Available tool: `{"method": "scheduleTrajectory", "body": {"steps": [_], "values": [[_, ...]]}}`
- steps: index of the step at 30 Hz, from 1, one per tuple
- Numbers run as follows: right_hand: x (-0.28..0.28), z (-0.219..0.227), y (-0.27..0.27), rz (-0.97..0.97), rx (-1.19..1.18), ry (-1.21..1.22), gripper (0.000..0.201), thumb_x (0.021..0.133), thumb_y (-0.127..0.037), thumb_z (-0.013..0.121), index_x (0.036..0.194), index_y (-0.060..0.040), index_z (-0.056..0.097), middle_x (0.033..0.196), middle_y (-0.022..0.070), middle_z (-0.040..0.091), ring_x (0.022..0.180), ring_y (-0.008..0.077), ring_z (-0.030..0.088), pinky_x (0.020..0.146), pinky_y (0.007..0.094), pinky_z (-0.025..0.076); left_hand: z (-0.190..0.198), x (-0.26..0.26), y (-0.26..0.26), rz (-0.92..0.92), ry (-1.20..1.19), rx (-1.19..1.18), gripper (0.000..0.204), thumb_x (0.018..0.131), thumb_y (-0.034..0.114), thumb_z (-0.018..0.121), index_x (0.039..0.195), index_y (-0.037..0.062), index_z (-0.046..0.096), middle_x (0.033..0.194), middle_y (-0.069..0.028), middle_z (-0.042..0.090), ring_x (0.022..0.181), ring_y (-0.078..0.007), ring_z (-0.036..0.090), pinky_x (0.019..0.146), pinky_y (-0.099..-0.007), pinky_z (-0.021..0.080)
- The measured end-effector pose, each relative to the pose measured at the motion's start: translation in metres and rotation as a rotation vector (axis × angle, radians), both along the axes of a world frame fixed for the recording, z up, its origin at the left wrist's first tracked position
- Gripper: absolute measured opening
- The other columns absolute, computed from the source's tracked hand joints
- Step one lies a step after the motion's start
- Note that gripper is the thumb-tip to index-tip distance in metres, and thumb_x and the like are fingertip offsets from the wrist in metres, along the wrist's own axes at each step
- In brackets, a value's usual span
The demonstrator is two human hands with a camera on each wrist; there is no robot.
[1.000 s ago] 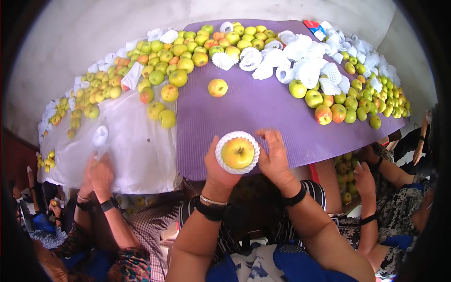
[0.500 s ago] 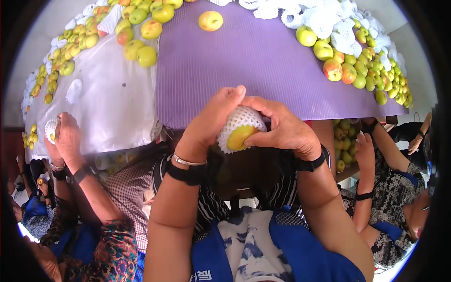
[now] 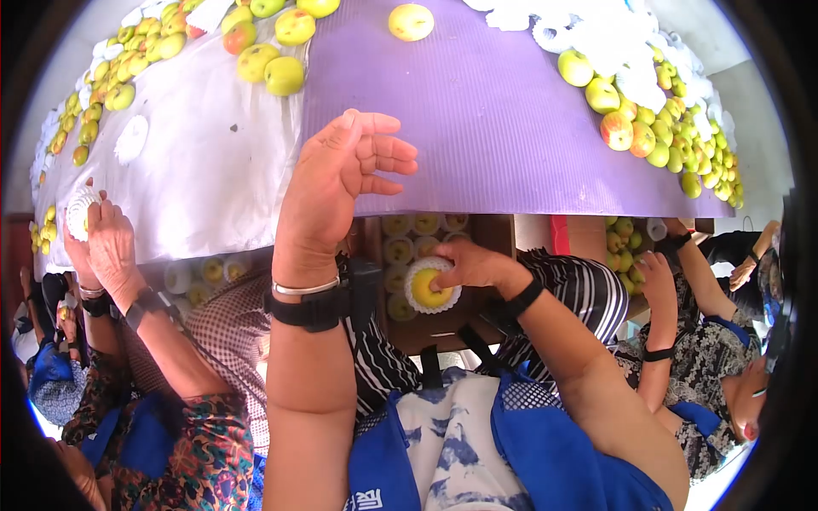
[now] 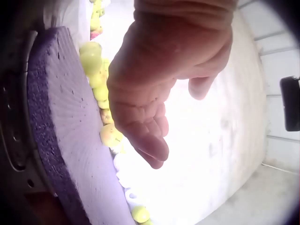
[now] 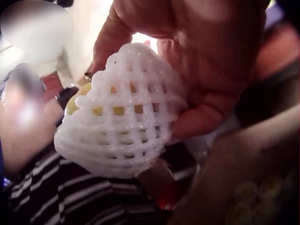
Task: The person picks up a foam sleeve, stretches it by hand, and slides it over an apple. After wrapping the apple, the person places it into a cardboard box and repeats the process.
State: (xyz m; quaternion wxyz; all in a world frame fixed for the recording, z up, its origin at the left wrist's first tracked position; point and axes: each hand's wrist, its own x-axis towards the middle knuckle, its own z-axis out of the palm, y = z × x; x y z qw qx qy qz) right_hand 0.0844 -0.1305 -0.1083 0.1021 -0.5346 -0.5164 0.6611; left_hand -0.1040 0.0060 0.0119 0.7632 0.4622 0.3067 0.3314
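My right hand (image 3: 479,266) grips a yellow-green apple (image 3: 429,289) in a white foam net (image 5: 124,112), thumb over the apple's bare top. The net covers its sides, as the right wrist view shows. They are over an open cardboard box (image 3: 498,234) below the table edge, in which several netted apples (image 3: 397,249) stand in rows. My left hand (image 3: 351,162) is raised above the near edge of the purple mat (image 3: 477,128), holding nothing, its fingers loosely bent. In the left wrist view the left hand (image 4: 159,84) hangs beside the mat's edge.
Loose apples (image 3: 618,130) and white foam nets (image 3: 588,38) are heaped at the far right. One apple (image 3: 411,22) lies alone on the mat. At left, another person's hands (image 3: 111,243) hold a netted apple over the white sheet. A person sits at right.
Both hands were around the netted apple above my lap. My left hand has let go and moved up and left; my right hand has carried the apple down over the box.
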Motion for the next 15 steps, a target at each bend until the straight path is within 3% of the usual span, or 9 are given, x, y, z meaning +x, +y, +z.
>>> {"method": "scheduleTrajectory", "body": {"steps": [5,7,9,14,15], "values": [[0.001,-0.141,-0.042,-0.002,-0.024,-0.251,0.058,0.069,-0.023,0.073,0.117,0.0018,0.053,0.107,0.0158,0.061,0.097,0.0238,0.057,0.087,0.0326,0.044,-0.002,-0.006,0.0,0.07,-0.012,0.023,0.048,0.095,0.039,0.032,0.107,-0.0024,0.053,0.093,-0.0163,0.063,0.084,-0.0255,0.062,0.072,-0.0314,0.048],[0.006,-0.182,-0.056,-0.154,-0.17,-0.28,0.065,0.069,-0.038,0.07,0.12,-0.0016,0.052,0.125,0.0245,0.048,0.117,0.0312,0.046,0.097,0.0384,0.038,0.0,-0.008,-0.001,0.098,0.003,0.031,0.047,0.094,0.038,0.033,0.107,-0.0027,0.053,0.093,-0.0163,0.063,0.084,-0.0255,0.062,0.072,-0.0315,0.048],[0.009,-0.23,-0.075,-0.155,-0.194,-0.323,0.065,0.07,-0.039,0.07,0.12,-0.0025,0.052,0.122,0.0237,0.05,0.115,0.0317,0.048,0.097,0.038,0.038,0.003,-0.01,0.0,0.103,0.073,0.036,0.046,0.094,0.036,0.035,0.108,-0.0033,0.053,0.093,-0.0162,0.063,0.085,-0.0251,0.062,0.074,-0.0316,0.048],[0.006,-0.271,-0.097,-0.152,-0.292,-0.299,0.06,0.072,-0.039,0.068,0.118,-0.004,0.053,0.115,0.0201,0.057,0.106,0.0332,0.054,0.093,0.0392,0.042,0.004,-0.013,0.001,0.119,0.189,0.056,0.045,0.094,0.036,0.036,0.108,-0.0044,0.052,0.092,-0.0164,0.062,0.085,-0.0239,0.062,0.074,-0.0303,0.047],[0.002,-0.279,-0.103,-0.32,-0.302,-0.19,0.056,0.074,-0.038,0.067,0.116,-0.004,0.054,0.112,0.019,0.058,0.102,0.0322,0.056,0.09,0.0399,0.043,0.004,-0.012,0.001,0.123,0.223,0.069,0.046,0.094,0.036,0.037,0.107,-0.0051,0.052,0.092,-0.0166,0.062,0.085,-0.0236,0.062,0.074,-0.0298,0.047]]}}
